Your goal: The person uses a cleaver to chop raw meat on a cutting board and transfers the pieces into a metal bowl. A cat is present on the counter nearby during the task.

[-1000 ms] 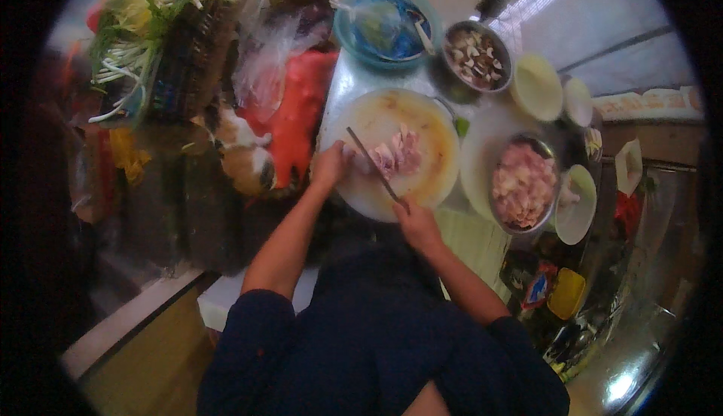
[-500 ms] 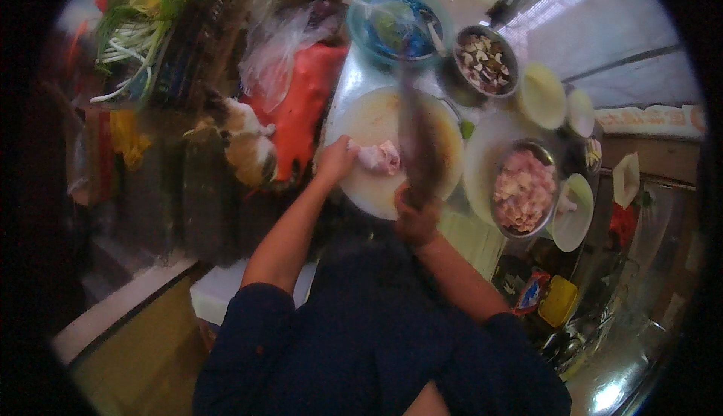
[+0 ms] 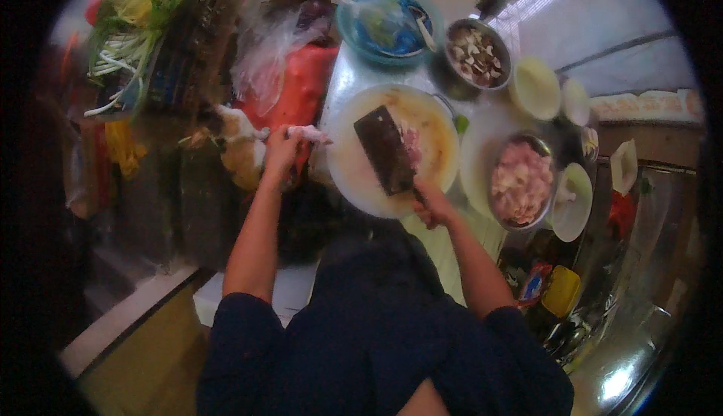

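Grip, right hand [image 3: 431, 206]: clenched round the handle of a cleaver [image 3: 385, 151], broad dark blade lying flat-side up over the cutting board [image 3: 361, 182].
Grip, left hand [image 3: 282, 151]: closed on a pale pink piece of meat [image 3: 307, 134], held off the board's left edge, just above the red plastic bag [image 3: 297, 92].
Cutting board: round, pale, in the middle of the counter, directly ahead of the body.
On the board: more pink meat [image 3: 411, 145], partly hidden by the blade.
Right of the board: metal bowl of cut meat [image 3: 521, 182], with a white dish [image 3: 572, 201] touching its right side.
Behind the board: blue bowl [image 3: 384, 24] holding clear plastic; beside it a metal bowl of dark and pale chunks [image 3: 476, 53], possibly mushrooms, blurred.
Far left: heap of green and white vegetables [image 3: 143, 16].
Lower right: yellow container [image 3: 561, 292] near the sink edge.
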Demonstrator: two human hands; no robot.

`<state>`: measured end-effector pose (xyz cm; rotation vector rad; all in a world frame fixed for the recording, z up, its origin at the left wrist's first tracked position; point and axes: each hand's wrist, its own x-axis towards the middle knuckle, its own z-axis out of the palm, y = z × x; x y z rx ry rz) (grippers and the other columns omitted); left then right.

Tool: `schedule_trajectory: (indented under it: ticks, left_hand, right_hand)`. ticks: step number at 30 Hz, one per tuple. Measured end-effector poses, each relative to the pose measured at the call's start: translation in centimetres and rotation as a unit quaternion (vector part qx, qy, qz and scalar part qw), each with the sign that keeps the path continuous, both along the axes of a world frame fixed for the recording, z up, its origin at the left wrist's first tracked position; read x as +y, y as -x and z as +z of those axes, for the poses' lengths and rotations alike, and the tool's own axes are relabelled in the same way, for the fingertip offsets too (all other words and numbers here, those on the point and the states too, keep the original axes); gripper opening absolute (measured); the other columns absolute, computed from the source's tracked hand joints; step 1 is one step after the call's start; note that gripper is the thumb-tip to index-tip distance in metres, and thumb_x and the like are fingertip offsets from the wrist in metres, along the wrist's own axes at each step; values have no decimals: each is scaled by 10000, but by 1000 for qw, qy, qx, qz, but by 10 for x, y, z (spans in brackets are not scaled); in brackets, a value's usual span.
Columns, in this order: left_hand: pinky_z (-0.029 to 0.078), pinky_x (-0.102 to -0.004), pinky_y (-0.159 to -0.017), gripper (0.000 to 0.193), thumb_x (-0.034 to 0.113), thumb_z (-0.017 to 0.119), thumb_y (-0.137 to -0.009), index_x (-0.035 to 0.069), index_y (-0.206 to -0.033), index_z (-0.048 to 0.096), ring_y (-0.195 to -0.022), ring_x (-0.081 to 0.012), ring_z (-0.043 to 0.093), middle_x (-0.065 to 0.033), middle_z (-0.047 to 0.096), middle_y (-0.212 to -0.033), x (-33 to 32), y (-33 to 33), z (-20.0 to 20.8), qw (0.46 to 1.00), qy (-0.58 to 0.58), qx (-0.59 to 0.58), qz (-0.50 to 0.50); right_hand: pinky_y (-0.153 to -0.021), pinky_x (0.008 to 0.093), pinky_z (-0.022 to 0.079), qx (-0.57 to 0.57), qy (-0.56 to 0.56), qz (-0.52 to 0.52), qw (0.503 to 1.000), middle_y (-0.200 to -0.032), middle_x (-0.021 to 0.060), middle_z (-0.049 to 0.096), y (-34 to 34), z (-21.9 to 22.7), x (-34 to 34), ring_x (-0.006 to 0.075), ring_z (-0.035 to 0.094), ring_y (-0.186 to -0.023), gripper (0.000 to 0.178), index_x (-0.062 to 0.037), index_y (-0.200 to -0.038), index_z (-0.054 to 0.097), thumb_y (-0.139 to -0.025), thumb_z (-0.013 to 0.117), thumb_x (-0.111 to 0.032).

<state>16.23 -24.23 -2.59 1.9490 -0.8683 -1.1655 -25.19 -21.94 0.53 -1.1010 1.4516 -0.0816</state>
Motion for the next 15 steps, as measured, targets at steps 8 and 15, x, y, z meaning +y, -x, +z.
schedule_trajectory:
  ticks: [8, 15]
  left_hand:
    - [510, -296, -654, 246, 248, 583, -1066, 36, -1139, 684, -718, -149, 608, -15, 642, -809, 71, 8, 20, 916, -78, 365, 149]
    - [489, -278, -647, 248, 268, 598, -1054, 49, -1134, 685, -704, -127, 591, 11, 607, -759, 66, 81, 8, 874, -121, 438, 170]
  right_hand:
    - [-919, 522, 525, 23, 232, 108, 966, -1079, 261, 730, -43, 6, 47, 477, 682, -1029, 513, -20, -1211, 677, -1040, 542, -484]
    - [-913, 519, 530, 55, 174, 33, 983, -1095, 274, 724, -12, 43, 45, 469, 681, -1055, 469, -37, -1249, 676, -1038, 583, -446]
